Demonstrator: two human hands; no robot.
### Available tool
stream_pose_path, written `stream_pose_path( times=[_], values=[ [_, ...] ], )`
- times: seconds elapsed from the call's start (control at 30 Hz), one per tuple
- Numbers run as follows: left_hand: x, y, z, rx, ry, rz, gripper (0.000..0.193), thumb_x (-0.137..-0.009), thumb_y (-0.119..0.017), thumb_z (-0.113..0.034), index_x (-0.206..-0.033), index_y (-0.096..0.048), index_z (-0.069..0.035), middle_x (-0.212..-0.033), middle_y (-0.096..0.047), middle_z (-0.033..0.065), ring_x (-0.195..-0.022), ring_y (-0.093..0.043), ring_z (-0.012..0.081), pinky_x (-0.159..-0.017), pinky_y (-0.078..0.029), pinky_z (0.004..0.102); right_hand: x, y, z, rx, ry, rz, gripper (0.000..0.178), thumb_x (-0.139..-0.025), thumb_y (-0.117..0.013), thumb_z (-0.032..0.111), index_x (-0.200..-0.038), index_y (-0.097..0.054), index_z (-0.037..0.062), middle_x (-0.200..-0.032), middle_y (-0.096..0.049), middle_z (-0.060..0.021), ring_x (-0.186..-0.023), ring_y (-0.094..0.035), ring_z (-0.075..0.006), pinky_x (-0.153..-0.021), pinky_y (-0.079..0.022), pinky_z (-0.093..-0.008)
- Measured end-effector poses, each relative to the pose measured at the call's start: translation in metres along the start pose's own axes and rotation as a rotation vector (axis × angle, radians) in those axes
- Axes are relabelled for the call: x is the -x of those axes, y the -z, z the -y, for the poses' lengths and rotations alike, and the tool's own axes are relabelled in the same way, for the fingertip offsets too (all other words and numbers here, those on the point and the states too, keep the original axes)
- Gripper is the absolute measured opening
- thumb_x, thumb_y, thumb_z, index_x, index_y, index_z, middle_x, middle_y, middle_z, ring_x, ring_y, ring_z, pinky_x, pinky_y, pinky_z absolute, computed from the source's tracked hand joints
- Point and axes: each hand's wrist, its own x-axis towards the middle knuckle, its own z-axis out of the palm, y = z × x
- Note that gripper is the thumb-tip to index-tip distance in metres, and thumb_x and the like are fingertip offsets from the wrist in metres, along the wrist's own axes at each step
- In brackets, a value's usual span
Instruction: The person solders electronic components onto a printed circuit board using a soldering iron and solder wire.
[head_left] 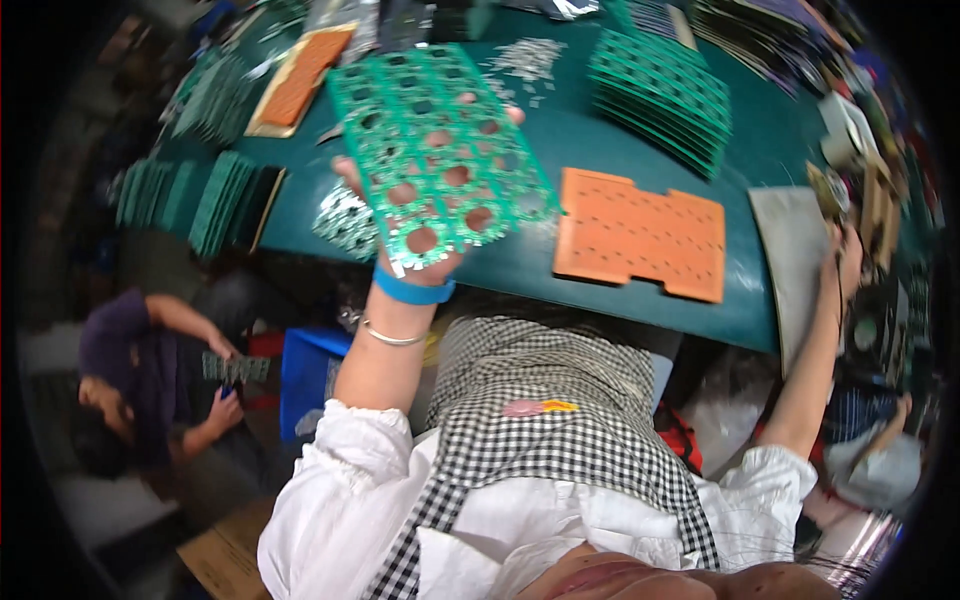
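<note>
Left of the orange plate (pixel 640 232), the half-curled left hand (pixel 457 176) holds a green panel (pixel 405 130) tilting could drop; right hand (pixel 846 262) grip unclear.

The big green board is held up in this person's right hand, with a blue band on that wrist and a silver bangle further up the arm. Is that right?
Not quite: the big green board is held up in the left hand, not the right, as the head view shows. That wrist does wear a blue band, with a silver bangle further up the arm.
</note>
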Motion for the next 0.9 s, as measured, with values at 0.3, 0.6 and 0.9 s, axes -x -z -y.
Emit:
stream_pose_path(
  times=[0.3,0.6,0.9],
  values=[
    [0.014,0.009,-0.012,0.272,0.107,0.107,0.11,-0.078,-0.046,-0.085,-0.154,-0.024,-0.009,-0.157,-0.02,0.0295,-0.131,-0.045,0.0432,-0.105,-0.041,0.0593,0.011,0.054,0.101,-0.134,-0.049,0.007,0.035,-0.1,-0.056,0.032,-0.126,-0.061,0.0076,-0.121,-0.066,-0.0111,-0.111,-0.063,-0.0259,-0.094,-0.048,-0.0352],
    [0.02,0.024,-0.02,0.139,0.117,0.119,0.106,-0.078,-0.04,-0.088,-0.155,-0.027,-0.016,-0.162,-0.015,0.021,-0.125,-0.048,0.0326,-0.087,-0.047,0.0365,0.029,0.075,0.164,-0.354,0.092,0.008,0.029,-0.099,-0.06,0.023,-0.122,-0.062,0.0062,-0.113,-0.067,-0.0101,-0.102,-0.064,-0.0197,-0.09,-0.049,-0.0315],
    [0.025,0.016,-0.024,0.103,0.086,0.0,0.106,-0.076,-0.047,-0.086,-0.153,-0.032,-0.014,-0.161,-0.018,0.0193,-0.11,-0.051,0.0253,-0.076,-0.041,0.0307,0.042,0.079,0.195,-0.474,0.149,0.016,0.027,-0.098,-0.062,0.02,-0.122,-0.063,0.007,-0.111,-0.068,-0.0095,-0.103,-0.064,-0.018,-0.092,-0.048,-0.0301]
  ],
)
